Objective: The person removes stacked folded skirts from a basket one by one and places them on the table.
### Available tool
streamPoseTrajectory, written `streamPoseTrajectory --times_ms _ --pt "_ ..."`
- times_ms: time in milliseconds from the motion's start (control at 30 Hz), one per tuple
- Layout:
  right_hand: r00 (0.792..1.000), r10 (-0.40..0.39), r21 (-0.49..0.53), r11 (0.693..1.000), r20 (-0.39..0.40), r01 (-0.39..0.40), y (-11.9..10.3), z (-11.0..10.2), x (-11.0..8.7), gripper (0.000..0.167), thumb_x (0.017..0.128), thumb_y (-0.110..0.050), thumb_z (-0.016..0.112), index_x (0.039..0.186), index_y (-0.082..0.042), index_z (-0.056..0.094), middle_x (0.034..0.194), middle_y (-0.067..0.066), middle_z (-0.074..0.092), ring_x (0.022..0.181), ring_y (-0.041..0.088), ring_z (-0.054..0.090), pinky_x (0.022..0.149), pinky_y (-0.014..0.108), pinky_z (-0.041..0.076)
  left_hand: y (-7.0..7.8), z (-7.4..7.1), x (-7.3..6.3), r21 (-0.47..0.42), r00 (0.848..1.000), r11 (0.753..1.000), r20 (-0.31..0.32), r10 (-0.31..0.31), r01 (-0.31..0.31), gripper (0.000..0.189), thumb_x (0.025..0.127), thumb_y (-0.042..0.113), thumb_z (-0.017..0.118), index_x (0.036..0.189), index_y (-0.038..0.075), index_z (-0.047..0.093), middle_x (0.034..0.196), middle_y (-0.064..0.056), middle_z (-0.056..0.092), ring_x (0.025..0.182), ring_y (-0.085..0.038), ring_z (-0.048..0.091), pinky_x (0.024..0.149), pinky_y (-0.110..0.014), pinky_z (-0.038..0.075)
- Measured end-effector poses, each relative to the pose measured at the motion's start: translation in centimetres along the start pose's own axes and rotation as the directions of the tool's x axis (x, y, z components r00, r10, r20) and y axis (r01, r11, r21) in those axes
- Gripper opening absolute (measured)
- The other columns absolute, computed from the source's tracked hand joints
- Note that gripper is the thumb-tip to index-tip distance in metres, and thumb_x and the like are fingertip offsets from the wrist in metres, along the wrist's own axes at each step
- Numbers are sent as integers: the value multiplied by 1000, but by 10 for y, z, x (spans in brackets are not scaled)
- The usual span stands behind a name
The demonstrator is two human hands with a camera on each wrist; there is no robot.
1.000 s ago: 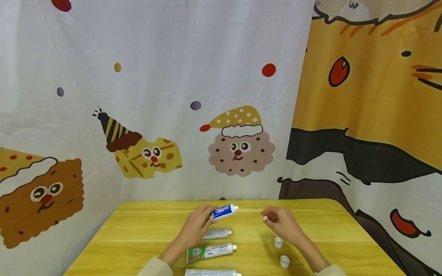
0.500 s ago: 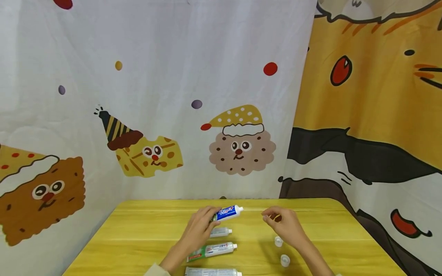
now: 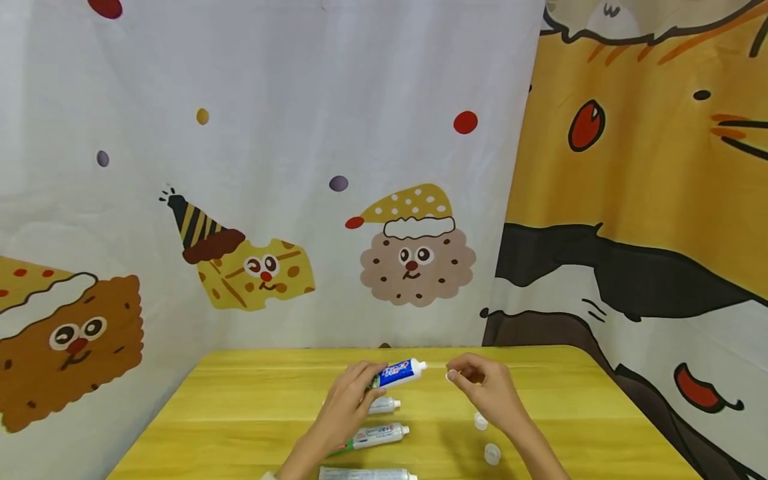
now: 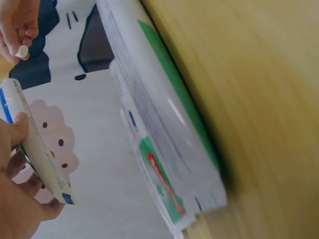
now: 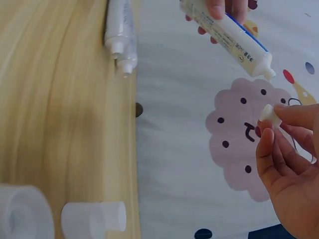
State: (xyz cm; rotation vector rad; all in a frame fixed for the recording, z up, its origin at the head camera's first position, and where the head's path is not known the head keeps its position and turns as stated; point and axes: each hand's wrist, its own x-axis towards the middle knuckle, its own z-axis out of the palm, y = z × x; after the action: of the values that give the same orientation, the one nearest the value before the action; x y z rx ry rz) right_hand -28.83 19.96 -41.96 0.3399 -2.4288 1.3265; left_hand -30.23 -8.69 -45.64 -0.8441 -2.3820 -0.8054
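Observation:
My left hand (image 3: 345, 403) grips a blue and white toothpaste tube (image 3: 399, 373) above the table, its bare nozzle pointing right. Between thumb and fingertips, my right hand (image 3: 489, 387) pinches a small white cap (image 5: 269, 115). A short gap separates cap and nozzle, as the right wrist view shows. In the left wrist view, the thumb lies along one side of the held tube (image 4: 37, 144) and fingers wrap behind it. The back end of that tube is hidden by my left hand in the head view.
Under my left arm lie a grey-white tube (image 3: 384, 405), a green and white tube (image 3: 379, 435) and another pale tube (image 3: 366, 474), nozzles facing right. Two white caps (image 3: 481, 421) sit on the yellow wooden table (image 3: 240, 400) near my right forearm. A printed curtain (image 3: 270, 133) hangs behind.
My left hand has carried the tube a little to the right. My right hand has moved slightly left with the cap, so nozzle and cap are closer together.

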Motion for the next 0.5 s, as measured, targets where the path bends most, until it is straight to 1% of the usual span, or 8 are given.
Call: streamPoseTrajectory --times_ms 133,233,367,500 --pt "1000 1 58 998 -9 0 -5 -2 -1 9 94 -13 76 100 -20 78 74 -4 71 66 11 64 61 24 54 7 -1 -1 -30 999 999 21 -28 28 41 104 36 58 142 20 61 133 6 66 118 -13 63 98 -42 56" --pt "1000 -27 105 994 -15 28 -7 -3 -2 8 95 -15 75 102 -17 78 75 -2 71 66 9 65 61 25 56 12 -1 0 -45 999 998 32 -43 45 42 104 36 59 143 20 60 134 6 66 120 -14 62 100 -43 55" --pt "998 -57 142 988 -23 60 -10 -6 -2 8 96 -15 74 103 -15 78 76 -1 72 69 9 67 64 26 58 16 -1 1 -54 998 997 30 -62 64 42 104 34 60 143 20 61 135 5 66 120 -15 62 101 -44 55" --pt "998 -57 173 983 -10 58 -14 -8 -2 9 96 -15 74 104 -14 77 78 0 74 71 10 69 67 27 60 18 -2 1 -69 997 994 12 -79 80 41 103 34 61 142 20 62 135 4 66 120 -15 62 102 -44 55"
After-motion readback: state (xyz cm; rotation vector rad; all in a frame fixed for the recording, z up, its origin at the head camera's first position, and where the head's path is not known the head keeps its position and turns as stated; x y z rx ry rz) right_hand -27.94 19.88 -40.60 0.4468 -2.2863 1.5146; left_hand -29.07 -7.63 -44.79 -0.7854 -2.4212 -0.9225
